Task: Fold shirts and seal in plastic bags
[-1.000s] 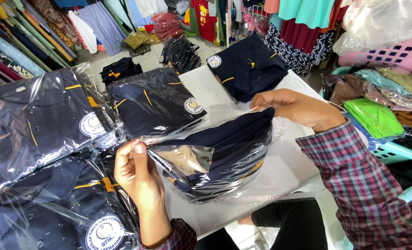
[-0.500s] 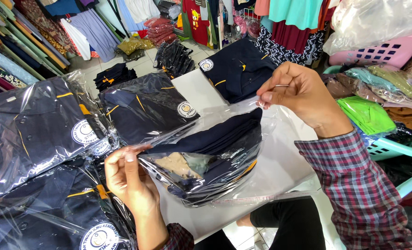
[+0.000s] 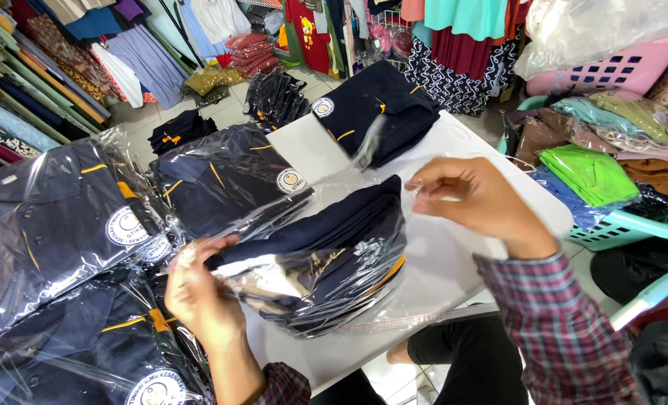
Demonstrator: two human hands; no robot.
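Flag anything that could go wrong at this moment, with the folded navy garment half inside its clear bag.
1. The left hand grips the clear plastic bag at its near-left end while the right hand pinches a thin strip of plastic above it; the film might tear.
2. The folded navy garment looks bunched inside and could crease or slide out.
3. The bag lies close to the white table's near edge and might slip off.

navy folded shirt [image 3: 334, 232], plaid sleeve [image 3: 551, 322]
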